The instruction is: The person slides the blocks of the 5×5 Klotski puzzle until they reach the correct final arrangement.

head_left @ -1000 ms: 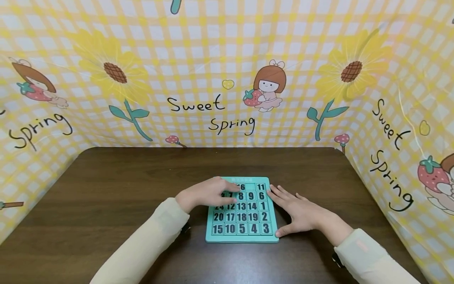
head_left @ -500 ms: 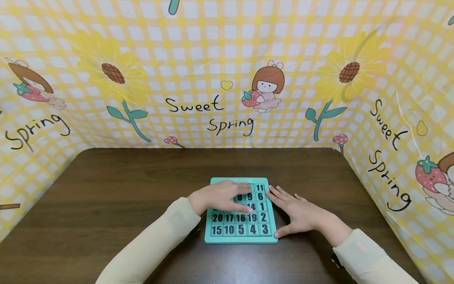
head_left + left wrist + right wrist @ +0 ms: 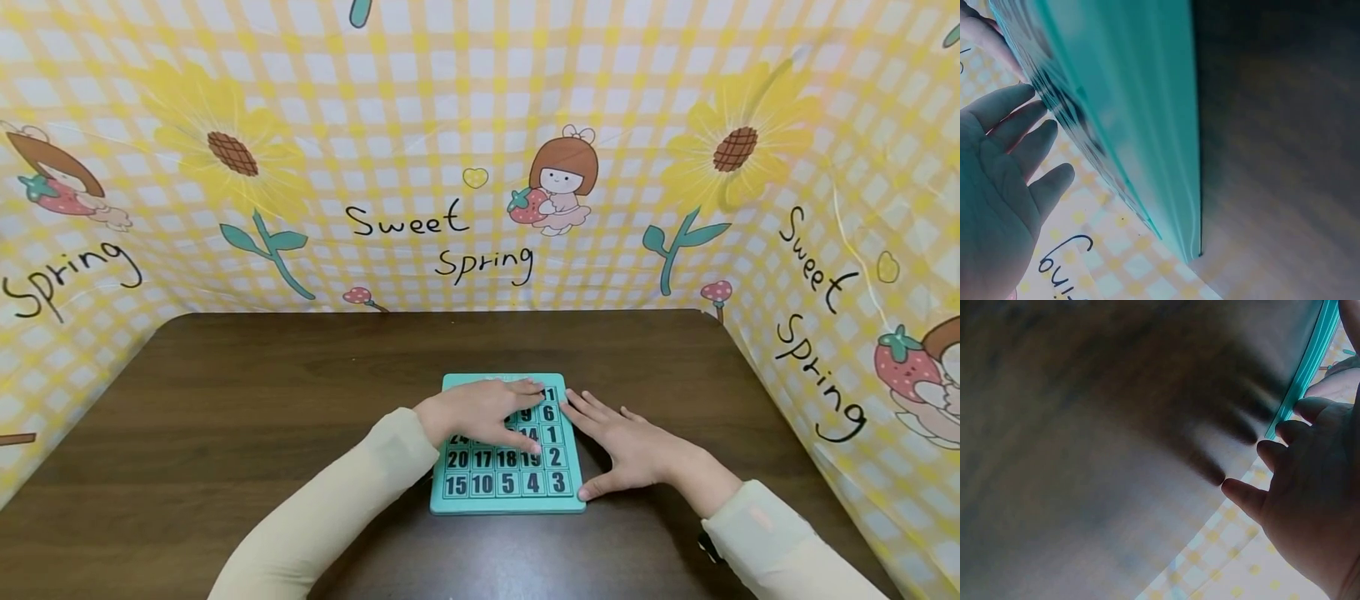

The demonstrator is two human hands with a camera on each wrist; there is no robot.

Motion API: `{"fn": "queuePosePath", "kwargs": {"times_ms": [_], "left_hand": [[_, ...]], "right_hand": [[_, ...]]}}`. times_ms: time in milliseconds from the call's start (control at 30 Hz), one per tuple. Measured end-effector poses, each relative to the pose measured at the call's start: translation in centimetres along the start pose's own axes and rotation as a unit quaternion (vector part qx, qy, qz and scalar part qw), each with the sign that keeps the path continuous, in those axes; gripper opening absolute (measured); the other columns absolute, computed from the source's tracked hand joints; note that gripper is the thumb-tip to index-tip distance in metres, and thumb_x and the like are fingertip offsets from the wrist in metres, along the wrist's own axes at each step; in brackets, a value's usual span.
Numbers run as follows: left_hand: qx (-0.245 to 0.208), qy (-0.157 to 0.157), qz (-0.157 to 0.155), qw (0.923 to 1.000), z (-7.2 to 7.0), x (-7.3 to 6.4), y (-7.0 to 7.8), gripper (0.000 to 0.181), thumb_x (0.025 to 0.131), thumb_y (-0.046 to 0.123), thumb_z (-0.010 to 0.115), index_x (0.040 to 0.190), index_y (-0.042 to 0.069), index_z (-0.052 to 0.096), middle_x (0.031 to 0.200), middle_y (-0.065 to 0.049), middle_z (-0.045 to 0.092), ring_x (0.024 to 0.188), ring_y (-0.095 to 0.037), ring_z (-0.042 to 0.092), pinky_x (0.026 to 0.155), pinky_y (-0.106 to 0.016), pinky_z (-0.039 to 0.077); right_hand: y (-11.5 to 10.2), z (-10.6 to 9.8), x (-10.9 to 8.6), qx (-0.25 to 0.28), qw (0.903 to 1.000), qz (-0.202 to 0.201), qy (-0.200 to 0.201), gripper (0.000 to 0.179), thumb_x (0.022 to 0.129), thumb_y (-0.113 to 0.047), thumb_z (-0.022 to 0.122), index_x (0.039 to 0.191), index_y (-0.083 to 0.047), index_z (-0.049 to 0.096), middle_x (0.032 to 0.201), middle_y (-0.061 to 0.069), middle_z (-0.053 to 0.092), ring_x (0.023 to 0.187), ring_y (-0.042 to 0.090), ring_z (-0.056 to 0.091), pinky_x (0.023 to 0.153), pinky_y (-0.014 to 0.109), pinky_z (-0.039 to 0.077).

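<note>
A turquoise number slide puzzle (image 3: 507,505) lies flat on the table, its square tiles printed with black numbers. Over its upper left part stretches my left hand (image 3: 480,412), fingers extended toward the 11 tile at the top right. The left wrist view shows that hand (image 3: 997,162) with its fingertips at the tile face. Several upper tiles are hidden under it. My right hand (image 3: 630,446) is spread along the puzzle's right edge, touching it with thumb and fingertips. In the right wrist view, the right hand (image 3: 1310,494) has its fingers straight beside the turquoise rim (image 3: 1304,375).
The dark brown wooden table (image 3: 300,367) extends around the puzzle on all sides. A yellow-and-white checked cloth (image 3: 405,158) with flowers and printed lettering stands as walls behind and at both sides of it.
My left hand has slid rightward across the puzzle, from its upper left tiles toward the top right corner, uncovering tiles at the left. My right hand stays at the right edge.
</note>
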State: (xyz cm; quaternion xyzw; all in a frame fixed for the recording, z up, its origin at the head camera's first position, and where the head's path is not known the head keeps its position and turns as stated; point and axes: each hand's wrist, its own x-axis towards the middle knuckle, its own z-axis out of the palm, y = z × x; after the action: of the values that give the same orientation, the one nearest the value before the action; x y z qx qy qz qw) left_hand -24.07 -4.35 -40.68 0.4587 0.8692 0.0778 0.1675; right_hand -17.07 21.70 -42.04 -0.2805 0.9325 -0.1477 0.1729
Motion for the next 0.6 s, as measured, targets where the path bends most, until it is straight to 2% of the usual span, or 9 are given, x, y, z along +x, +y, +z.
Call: {"fn": "queuePosePath", "kwargs": {"times_ms": [100, 300, 600], "left_hand": [[0.004, -0.004, -0.003, 1.0000, 0.1, 0.0, -0.1, 0.088, 0.089, 0.071, 0.054, 0.156, 0.016, 0.034, 0.165, 0.001, 0.025, 0.152, -0.016, 0.026, 0.121, -0.040, 0.030], [0.012, -0.009, -0.014, 0.9998, 0.4, -0.6, -0.5, 0.089, 0.089, 0.072, 0.053, 0.157, 0.018, 0.032, 0.166, 0.003, 0.022, 0.155, -0.018, 0.018, 0.122, -0.052, 0.024], [0.012, -0.002, -0.034, 0.9994, 0.6, -2.0, -0.9, 0.086, 0.089, 0.071, 0.054, 0.157, 0.022, 0.033, 0.166, 0.006, 0.023, 0.155, -0.019, 0.016, 0.122, -0.054, 0.021]], "right_hand": [[0.1, 0.1, 0.0, -0.002, 1.0000, 0.000, 0.001, 0.117, 0.075, -0.074, 0.068, 0.161, -0.017, 0.014, 0.169, 0.005, 0.005, 0.156, 0.034, 0.008, 0.110, 0.076, 0.020], [0.0, 0.2, 0.1, -0.007, 1.0000, 0.003, 0.002, 0.116, 0.075, -0.073, 0.070, 0.161, -0.018, 0.014, 0.169, 0.004, 0.005, 0.156, 0.032, 0.007, 0.110, 0.075, 0.021], [0.0, 0.2, 0.1, -0.006, 1.0000, 0.006, 0.004, 0.117, 0.074, -0.073, 0.070, 0.161, -0.018, 0.015, 0.169, 0.003, 0.005, 0.156, 0.032, 0.008, 0.110, 0.075, 0.021]]}}
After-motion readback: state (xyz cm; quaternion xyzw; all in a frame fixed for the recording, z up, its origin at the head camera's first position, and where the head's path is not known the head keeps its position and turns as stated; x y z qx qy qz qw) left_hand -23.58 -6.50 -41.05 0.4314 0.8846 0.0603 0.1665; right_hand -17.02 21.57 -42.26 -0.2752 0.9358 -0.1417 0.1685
